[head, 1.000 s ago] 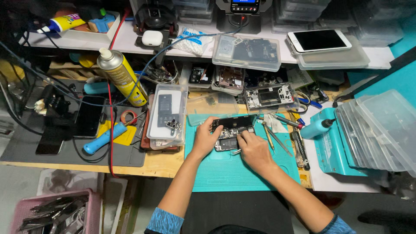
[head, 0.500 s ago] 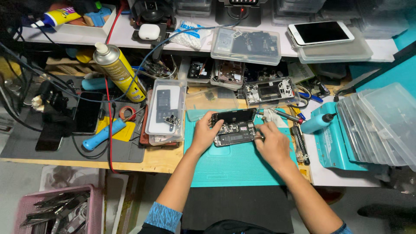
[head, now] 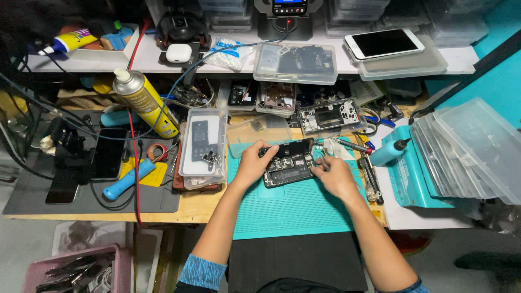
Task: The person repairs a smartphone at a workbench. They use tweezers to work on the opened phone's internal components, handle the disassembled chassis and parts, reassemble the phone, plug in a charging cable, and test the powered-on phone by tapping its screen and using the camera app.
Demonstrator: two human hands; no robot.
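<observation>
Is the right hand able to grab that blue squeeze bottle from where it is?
Probably yes. The right hand rests on the opened phone, and the blue bottle lies just to its right. Only small tools lie between them, low on the table, so nothing seems to block it.

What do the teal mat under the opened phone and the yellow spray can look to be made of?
Teal mat: probably silicone or rubber, matte, with a fine moulded grid texture. Yellow spray can: likely metal, glossy printed body with a white plastic-looking nozzle. Opened phone: exposed dark boards and metallic parts, held by left hand.
</observation>
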